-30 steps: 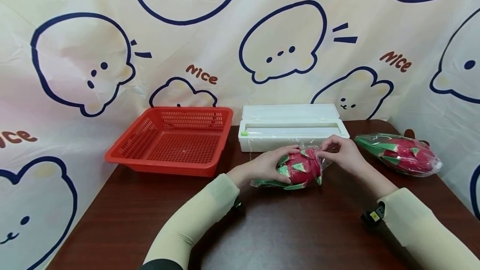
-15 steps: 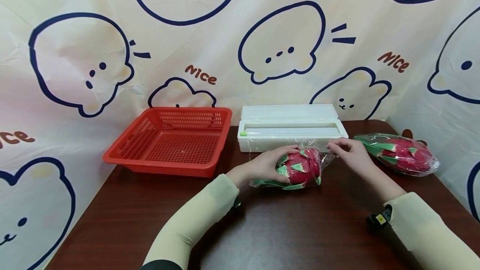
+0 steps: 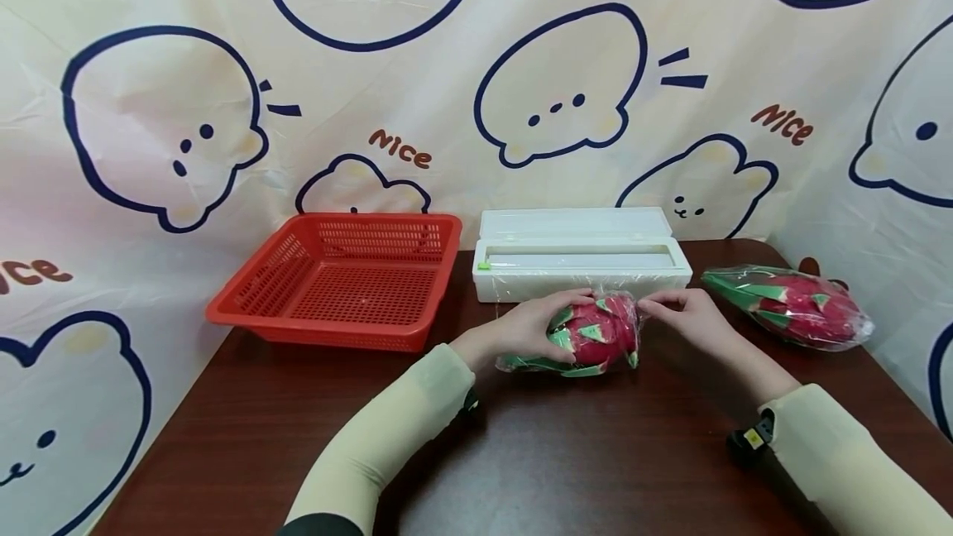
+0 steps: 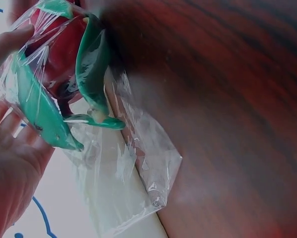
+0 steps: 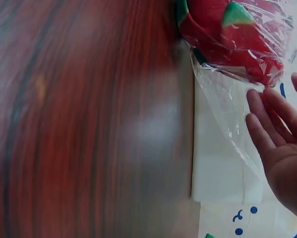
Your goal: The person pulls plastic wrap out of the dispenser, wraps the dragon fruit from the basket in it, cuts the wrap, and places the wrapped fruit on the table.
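A red dragon fruit (image 3: 601, 331) with green scales lies on its side on the table, covered in clear cling film (image 4: 143, 153). My left hand (image 3: 532, 327) holds its left end, thumb on the near side and fingers over the top. In the left wrist view a loose flap of film hangs past the green tips. My right hand (image 3: 688, 319) is at the fruit's other end. In the right wrist view its fairly straight fingertips touch the wrapped end, with the thumb apart. Behind the fruit stands a white cling film dispenser (image 3: 581, 284), lid raised.
A red plastic basket (image 3: 328, 329) stands at the back left of the dark wooden table (image 3: 566, 453). To the right lies another film-wrapped dragon fruit (image 3: 807, 308), near a small brown object (image 3: 809, 265). A patterned cloth (image 3: 417, 89) hangs behind the table.
My right hand drew the film out to the right half a second ago, and now it is back against the fruit's end. The left hand has stayed on the fruit.
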Tool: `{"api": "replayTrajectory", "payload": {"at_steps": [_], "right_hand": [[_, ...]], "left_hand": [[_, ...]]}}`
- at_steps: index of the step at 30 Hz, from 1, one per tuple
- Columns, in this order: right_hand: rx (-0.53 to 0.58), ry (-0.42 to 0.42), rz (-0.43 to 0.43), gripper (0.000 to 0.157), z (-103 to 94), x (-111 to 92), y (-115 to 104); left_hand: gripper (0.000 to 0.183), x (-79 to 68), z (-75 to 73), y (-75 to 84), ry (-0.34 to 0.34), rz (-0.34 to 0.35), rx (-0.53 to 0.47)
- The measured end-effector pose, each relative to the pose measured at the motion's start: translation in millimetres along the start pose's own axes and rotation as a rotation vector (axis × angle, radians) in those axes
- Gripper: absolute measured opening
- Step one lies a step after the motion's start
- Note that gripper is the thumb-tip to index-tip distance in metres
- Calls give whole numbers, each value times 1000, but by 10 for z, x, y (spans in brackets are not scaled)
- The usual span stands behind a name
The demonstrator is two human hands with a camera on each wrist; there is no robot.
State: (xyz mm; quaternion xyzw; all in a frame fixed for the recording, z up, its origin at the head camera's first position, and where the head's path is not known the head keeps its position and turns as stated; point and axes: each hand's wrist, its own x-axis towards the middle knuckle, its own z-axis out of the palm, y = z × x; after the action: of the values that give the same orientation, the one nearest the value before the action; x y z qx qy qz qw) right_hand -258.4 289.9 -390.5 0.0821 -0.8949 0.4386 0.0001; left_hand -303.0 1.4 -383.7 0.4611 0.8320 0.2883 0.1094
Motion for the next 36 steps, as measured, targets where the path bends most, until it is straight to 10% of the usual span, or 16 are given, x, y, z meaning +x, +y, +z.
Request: {"api": "replayTrajectory", "payload": {"at_steps": [12, 17, 23, 36], "right_hand": [[-38, 50, -30, 43, 71, 59, -22], [-101, 133, -177, 35, 96, 23, -85], [-146, 31, -386, 40, 191, 18, -125], [-194, -22, -379, 48, 197, 61, -73]], "left_hand": [[87, 46, 6, -7, 48, -23, 2], [86, 50, 1, -96, 51, -80, -112], [82, 50, -18, -175, 36, -92, -173], [82, -75, -104, -130, 49, -118, -203]]}}
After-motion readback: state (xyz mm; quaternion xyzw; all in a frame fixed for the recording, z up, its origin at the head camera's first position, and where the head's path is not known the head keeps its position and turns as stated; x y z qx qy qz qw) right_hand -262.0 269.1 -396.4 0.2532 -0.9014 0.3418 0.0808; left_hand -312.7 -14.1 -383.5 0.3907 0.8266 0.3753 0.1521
